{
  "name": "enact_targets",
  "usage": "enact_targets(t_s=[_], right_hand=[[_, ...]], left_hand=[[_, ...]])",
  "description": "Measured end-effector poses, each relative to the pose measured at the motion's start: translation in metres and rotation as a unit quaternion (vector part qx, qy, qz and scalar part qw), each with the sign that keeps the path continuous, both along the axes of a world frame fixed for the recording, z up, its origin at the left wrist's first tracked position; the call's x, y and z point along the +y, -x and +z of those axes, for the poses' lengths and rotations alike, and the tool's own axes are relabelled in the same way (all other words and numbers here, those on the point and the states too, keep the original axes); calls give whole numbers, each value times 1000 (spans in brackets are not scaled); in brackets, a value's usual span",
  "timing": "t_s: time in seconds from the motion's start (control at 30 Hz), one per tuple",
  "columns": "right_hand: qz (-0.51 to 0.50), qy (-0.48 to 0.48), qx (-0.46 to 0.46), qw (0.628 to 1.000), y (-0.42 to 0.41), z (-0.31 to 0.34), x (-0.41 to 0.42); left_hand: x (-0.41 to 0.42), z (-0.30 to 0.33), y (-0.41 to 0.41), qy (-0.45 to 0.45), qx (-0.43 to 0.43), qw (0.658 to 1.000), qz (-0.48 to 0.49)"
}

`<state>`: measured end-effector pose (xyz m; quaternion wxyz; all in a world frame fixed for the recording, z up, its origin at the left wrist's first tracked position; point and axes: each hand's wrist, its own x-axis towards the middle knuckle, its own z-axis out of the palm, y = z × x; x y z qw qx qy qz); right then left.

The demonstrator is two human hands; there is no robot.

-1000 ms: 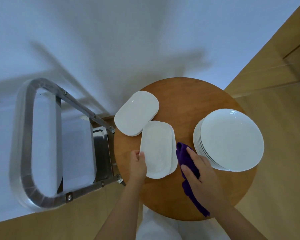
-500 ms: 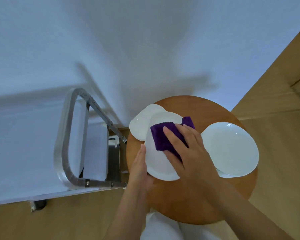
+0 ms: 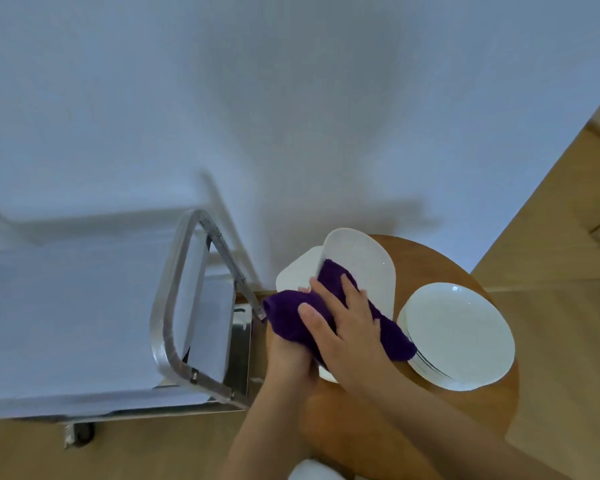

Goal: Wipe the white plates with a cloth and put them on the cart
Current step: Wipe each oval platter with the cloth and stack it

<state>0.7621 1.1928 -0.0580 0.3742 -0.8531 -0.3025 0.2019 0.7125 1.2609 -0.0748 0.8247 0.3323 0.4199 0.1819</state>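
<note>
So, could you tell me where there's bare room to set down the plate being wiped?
The cart top, left of its handle, lies bare. The round table has a bare strip nearest the person; its far half is crowded by the round plate stack and another oblong plate.

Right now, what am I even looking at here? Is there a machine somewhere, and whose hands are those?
No machine: a person wears a camera on the head, looking down at their own two hands. The right hand presses a purple cloth against a white oblong plate, tilted up from the round wooden table. The left hand sits under the cloth at the plate's lower edge; its fingers are hidden, so I cannot tell its grip. A second oblong plate lies behind, and a stack of round white plates waits on the right. The metal cart, covered in white, stands on the left.
</note>
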Motion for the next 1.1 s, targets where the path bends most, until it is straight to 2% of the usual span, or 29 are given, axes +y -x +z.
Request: enact_targets(t_s=[0.1,0.2,0.27,0.37,0.43,0.53,0.73,0.83,0.9,1.0,1.1], right_hand=[[-11,-27,-66,997,3,-3,0],[80,-68,-119,987,-16,5,-12],[192,-40,-180,964,-35,9,-26],[316,23,-282,905,-54,11,-41],[340,41,-322,883,-57,13,-42],[344,67,-347,870,-61,15,-38],[264,79,-360,891,-92,26,-31],[187,101,-352,912,-106,29,-24],[113,93,-301,942,-109,29,-19],[-2,15,-183,983,-105,25,-13],[-105,-63,-46,991,-95,23,-7]], left_hand=[[-7,10,-1,20,-17,1000,-4],[3,17,2,-25,-21,999,-35],[13,20,2,-62,-16,995,-72],[17,25,5,-94,11,990,-107],[16,28,5,-100,22,988,-116],[15,33,6,-108,24,985,-132],[12,39,18,-136,4,982,-128],[7,39,18,-130,-4,988,-86],[4,39,15,-140,4,988,-60],[4,40,13,-158,9,987,-41],[1,41,9,-149,-5,989,-4]])
